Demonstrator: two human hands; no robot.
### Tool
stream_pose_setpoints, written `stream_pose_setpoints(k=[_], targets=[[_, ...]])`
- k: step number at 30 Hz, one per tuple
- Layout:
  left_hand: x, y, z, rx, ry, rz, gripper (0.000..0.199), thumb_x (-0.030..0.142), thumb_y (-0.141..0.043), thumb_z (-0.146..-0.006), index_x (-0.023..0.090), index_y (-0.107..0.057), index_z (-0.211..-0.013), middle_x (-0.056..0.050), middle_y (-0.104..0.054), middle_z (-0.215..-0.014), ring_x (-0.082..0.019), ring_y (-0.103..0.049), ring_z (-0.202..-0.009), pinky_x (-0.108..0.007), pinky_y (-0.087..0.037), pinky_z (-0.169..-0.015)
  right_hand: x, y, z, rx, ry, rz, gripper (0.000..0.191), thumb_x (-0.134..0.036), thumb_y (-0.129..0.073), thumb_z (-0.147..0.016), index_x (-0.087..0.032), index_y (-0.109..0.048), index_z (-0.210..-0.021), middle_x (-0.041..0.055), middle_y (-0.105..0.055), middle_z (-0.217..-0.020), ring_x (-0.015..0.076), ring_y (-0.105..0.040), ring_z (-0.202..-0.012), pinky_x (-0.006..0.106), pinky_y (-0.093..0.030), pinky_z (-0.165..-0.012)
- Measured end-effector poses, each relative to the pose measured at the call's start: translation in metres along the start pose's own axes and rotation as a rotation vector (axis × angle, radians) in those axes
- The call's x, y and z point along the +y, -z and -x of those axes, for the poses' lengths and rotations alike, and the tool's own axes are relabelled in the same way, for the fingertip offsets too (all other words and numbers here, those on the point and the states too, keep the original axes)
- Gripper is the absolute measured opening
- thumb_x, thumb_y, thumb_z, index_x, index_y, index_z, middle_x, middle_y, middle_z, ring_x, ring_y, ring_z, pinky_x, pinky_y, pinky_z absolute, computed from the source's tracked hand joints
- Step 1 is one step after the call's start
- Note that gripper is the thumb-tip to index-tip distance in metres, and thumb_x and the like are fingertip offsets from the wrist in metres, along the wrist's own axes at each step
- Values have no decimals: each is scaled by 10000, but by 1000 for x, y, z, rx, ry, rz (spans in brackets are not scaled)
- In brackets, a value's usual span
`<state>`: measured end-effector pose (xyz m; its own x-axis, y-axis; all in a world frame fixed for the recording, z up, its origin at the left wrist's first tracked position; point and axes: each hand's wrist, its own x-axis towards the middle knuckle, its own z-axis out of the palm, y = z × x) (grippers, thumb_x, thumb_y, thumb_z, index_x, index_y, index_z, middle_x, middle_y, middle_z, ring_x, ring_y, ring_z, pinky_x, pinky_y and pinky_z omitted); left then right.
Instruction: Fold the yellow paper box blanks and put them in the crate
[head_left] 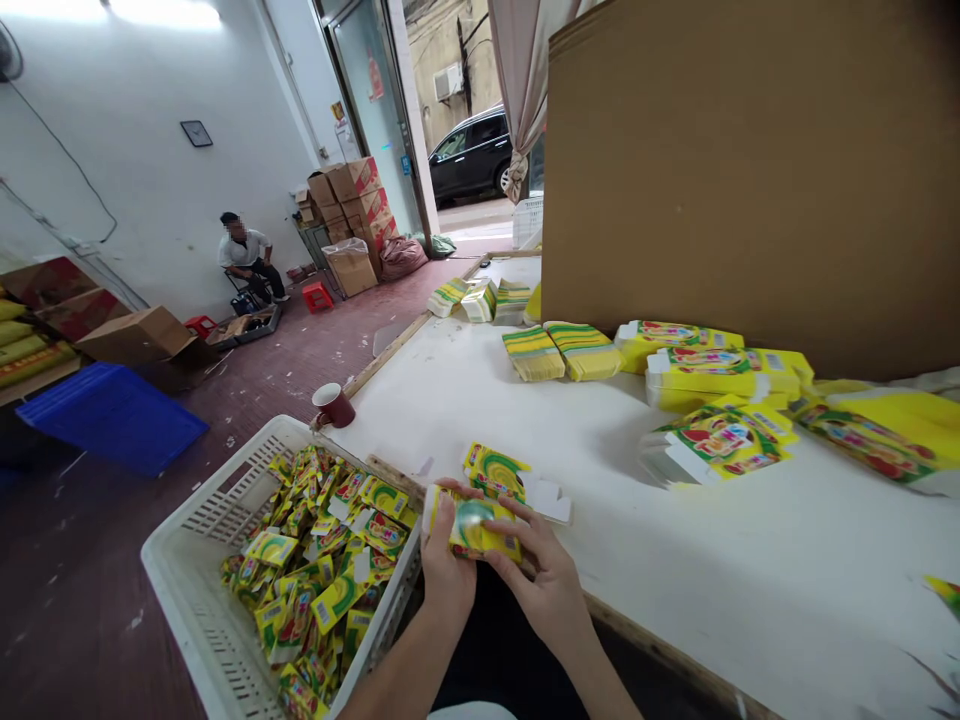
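Between both hands, just over the table's near edge, is a small yellow and green printed carton. My left hand grips its left end, thumb on the upper face. The fingers of my right hand close on its right side. Right behind it on the table lies a flat yellow carton with white flaps. To the left, a white plastic crate holds many similar small cartons, some with white flaps showing.
Stacks of flat cartons and bundles of yellow cartons lie along a tall cardboard sheet on the white table. A red mug stands at the table's left edge. A person sits by the far wall.
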<state>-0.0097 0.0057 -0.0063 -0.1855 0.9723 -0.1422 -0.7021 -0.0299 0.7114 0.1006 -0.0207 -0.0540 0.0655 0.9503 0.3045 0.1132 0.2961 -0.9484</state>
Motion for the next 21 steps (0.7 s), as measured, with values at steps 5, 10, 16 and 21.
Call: stream_pose_setpoints(k=[5, 10, 16, 21], targets=[[18, 12, -7, 50, -114, -203, 345, 422, -756, -739, 205, -602, -960, -1, -644, -803, -166, -658, -783, -325, -540, -799, 5, -13, -4, -67, -26, 24, 534, -392, -690, -833, -229, -527, -1315, 139, -575, -1372, 279, -633, -1171, 424, -573, -932], [93, 73, -47, 254, -344, -1091, 521, 466, -770, -645, 189, -584, -1044, -83, -656, -978, -296, -640, -1019, -455, -500, -923, 34, 10, -39, -16, -40, 417, 434, -279, -627, -855, -170, -580, -1273, 145, -645, -1247, 313, -614, -1153, 498, -490, -1023], [119, 128, -70, 285, -501, -1504, 664, 474, -733, -664, 144, -560, -1213, -196, -603, -1270, -380, -540, -1249, -567, -363, -1089, 65, 13, -57, -126, -94, 891, 342, -89, -585, -819, -136, -673, -1146, 156, -700, -1061, 341, -639, -1009, 461, -510, -917], [72, 104, -61, -35, -361, -1223, 466, 440, -714, -759, 209, -648, -1159, -124, -650, -1234, -297, -575, -1215, -465, -446, -1023, 72, 10, -53, -57, -56, 826, 346, -70, -572, -781, -165, -644, -1106, 139, -671, -1051, 322, -628, -990, 445, -504, -911]])
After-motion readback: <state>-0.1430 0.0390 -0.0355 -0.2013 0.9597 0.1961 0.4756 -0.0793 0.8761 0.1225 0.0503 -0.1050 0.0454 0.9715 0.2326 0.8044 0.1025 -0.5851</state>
